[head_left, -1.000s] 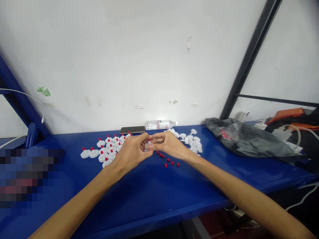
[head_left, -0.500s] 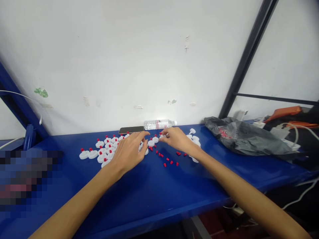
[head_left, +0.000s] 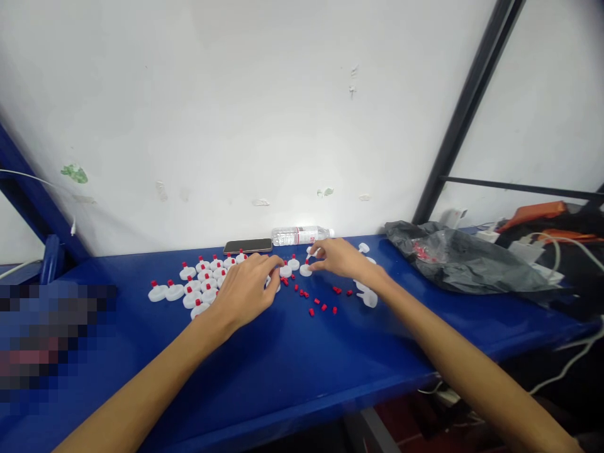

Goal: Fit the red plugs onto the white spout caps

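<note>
My right hand point(head_left: 336, 258) is pinched around a small white lid point(head_left: 309, 250) with a nozzle, partly hidden by the fingers. Just below its fingertips a white lid with a red tip cap point(head_left: 306, 269) stands upright on the blue table. My left hand point(head_left: 250, 286) is curved, thumb and forefinger apart, beside another red-tipped white lid point(head_left: 285, 271); its forefinger is close to the red tip, and I cannot tell whether they touch. Loose red tip caps point(head_left: 316, 301) lie scattered between the hands. Several red-tipped lids point(head_left: 192, 298) stand grouped left of my left hand.
Bare white lids point(head_left: 369, 298) lie beyond my right wrist. A phone point(head_left: 248, 246) and a water bottle point(head_left: 302, 235) rest along the wall. A dark plastic bag point(head_left: 472, 258) with a clear packet of red pieces covers the right side. A metal post point(head_left: 467, 113) rises behind it.
The red-tipped lid under my right hand now stands uncovered, slightly nearer me. A white nozzle lid shows between the right fingers. My left thumb and forefinger have drawn a little closer together.
</note>
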Tool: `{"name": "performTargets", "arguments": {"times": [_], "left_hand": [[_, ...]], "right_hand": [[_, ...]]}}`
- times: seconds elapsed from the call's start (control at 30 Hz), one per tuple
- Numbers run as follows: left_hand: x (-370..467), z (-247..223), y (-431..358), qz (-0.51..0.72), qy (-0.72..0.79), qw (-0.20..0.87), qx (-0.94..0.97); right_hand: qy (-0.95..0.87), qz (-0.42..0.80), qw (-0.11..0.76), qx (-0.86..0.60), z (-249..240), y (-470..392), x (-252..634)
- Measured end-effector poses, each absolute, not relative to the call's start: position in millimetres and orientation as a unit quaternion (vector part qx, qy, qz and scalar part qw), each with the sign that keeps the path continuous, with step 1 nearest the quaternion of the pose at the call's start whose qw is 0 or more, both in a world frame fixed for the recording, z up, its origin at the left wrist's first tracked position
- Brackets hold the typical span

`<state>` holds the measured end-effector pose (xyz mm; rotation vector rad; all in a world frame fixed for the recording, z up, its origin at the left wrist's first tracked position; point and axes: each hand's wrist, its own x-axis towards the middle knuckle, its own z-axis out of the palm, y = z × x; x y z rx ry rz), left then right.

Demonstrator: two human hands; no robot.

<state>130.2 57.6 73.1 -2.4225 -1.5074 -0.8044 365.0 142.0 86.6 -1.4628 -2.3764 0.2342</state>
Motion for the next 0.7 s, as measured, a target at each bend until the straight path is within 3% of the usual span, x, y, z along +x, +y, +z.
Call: {"name": "performTargets", "arguments": {"times": [0.17,0.23,0.7], "left_hand": [[130,73,58,-0.270,-0.496,0.071,-0.823],[130,72,58,-0.267,-0.485,0.067,-0.830],[156,51,42,-0.188,-0.341,0.026,-0.921]], "right_hand": [[-0.821,0.136,-0.029,-0.553,129,125,402],[-0.811,0.171,-0.071,-0.555,139,119,413],[-0.712,0.270,-0.138,-0.633,143,107,415]]}}
